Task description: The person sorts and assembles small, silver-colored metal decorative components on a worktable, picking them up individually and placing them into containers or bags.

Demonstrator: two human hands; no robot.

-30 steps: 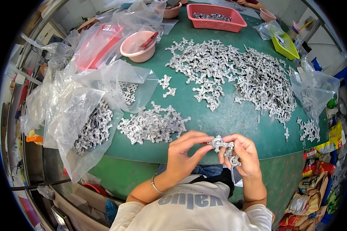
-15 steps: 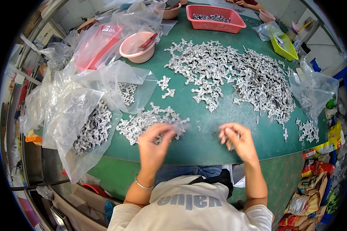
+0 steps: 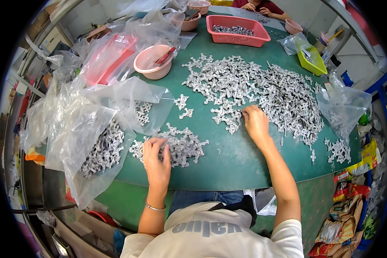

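While apart now (joined at the chest a second ago), left hand (image 3: 157, 160) flat on small grey parts heap (image 3: 176, 146), right hand (image 3: 256, 122) curled into large heap (image 3: 262, 92); grasp indiscernible; fresh pick presumably

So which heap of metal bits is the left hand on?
Start at the round green table. Near its front edge, beside the clear plastic bags, the left hand rests on a small grey pile. It is far smaller than the wide heap the right hand touches.

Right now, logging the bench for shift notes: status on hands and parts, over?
Left hand flat on the small pile of grey metal parts. Right hand at the big pile's edge, fingers down. Nothing between them.
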